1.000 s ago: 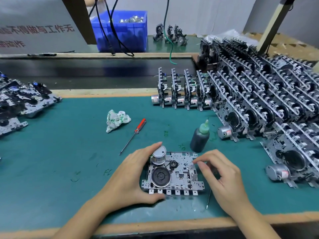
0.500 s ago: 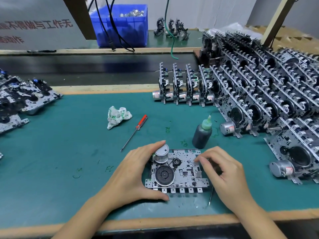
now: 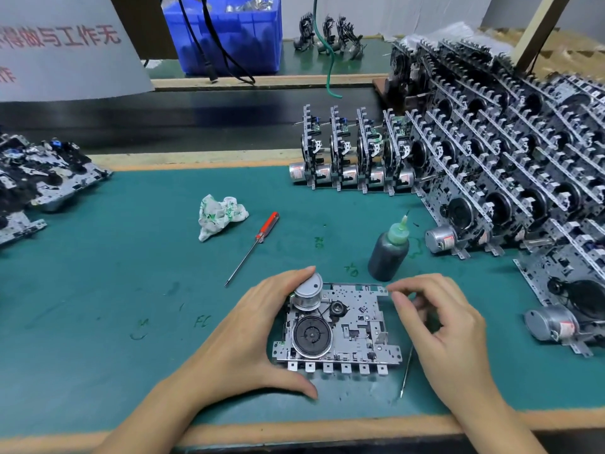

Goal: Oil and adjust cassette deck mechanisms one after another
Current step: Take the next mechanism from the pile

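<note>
A silver cassette deck mechanism (image 3: 357,326) lies flat on the green mat near the front edge, with its black flywheel and round motor facing up. My left hand (image 3: 248,339) grips its left side, fingers over the motor and thumb at the lower edge. My right hand (image 3: 445,326) sits at the mechanism's right edge with curled fingers around a thin metal tool (image 3: 406,375), whose tip points down towards the table edge. A dark oil bottle (image 3: 388,253) with a green nozzle stands upright just behind the mechanism.
A red-handled screwdriver (image 3: 253,245) and a crumpled cloth (image 3: 219,216) lie on the mat behind my left hand. Several mechanisms stand in rows at the right (image 3: 491,178), more lie stacked at the left (image 3: 45,178). A blue bin (image 3: 229,37) stands beyond the conveyor.
Both hands stay on the same mechanism. My right hand's fingers have shifted slightly at its upper right corner.
</note>
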{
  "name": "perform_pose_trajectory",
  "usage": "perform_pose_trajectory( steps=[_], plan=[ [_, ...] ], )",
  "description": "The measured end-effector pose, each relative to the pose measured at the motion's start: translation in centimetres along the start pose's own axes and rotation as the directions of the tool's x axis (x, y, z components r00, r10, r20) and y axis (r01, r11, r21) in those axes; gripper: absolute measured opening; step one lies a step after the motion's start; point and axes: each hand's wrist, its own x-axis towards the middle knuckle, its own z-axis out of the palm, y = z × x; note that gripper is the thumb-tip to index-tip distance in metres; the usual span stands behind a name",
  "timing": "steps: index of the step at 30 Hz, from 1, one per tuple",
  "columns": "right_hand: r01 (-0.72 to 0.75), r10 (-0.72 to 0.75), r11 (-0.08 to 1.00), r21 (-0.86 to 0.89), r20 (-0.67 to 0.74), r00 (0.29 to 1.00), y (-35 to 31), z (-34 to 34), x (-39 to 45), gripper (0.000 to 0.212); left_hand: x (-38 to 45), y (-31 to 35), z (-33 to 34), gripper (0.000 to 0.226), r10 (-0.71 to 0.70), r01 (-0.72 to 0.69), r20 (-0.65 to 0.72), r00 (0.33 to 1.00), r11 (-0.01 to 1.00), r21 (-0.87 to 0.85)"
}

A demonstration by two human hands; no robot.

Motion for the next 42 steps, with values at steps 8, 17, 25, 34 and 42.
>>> perform_pose_trajectory(
  steps=[8,17,25,34,42],
  plan=[
    [-0.169,0.176,0.972,0.163,-0.026,0.984,-0.3,-0.7,0.3,0.015,0.0,-0.1,0.1,0.112,0.009,-0.009,-0.009,1.000,1.000,-0.028],
    [0.416,0.072,0.803,-0.426,0.763,0.643,-3.4,-0.9,1.7,0.128,0.0,-0.1,0.0,0.104,0.033,-0.033,-0.023,0.999,0.999,-0.020],
    [0.454,-0.003,0.786,-0.420,0.732,0.682,-4.2,-0.6,2.8,0.103,-0.4,0.0,0.3,0.106,0.108,-0.098,-0.127,0.986,0.992,0.083],
    [-0.470,-0.031,0.789,0.396,0.790,0.613,-5.3,-1.5,3.7,0.048,2.0,3.0,-0.1,0.113,-0.208,0.215,0.148,0.967,0.351,-0.911],
    [-0.822,-0.023,0.402,0.403,0.902,0.431,-4.1,0.3,1.6,0.082,2.0,3.6,2.0,0.110,-0.082,0.342,0.374,0.924,-0.265,-0.902]
  ],
)
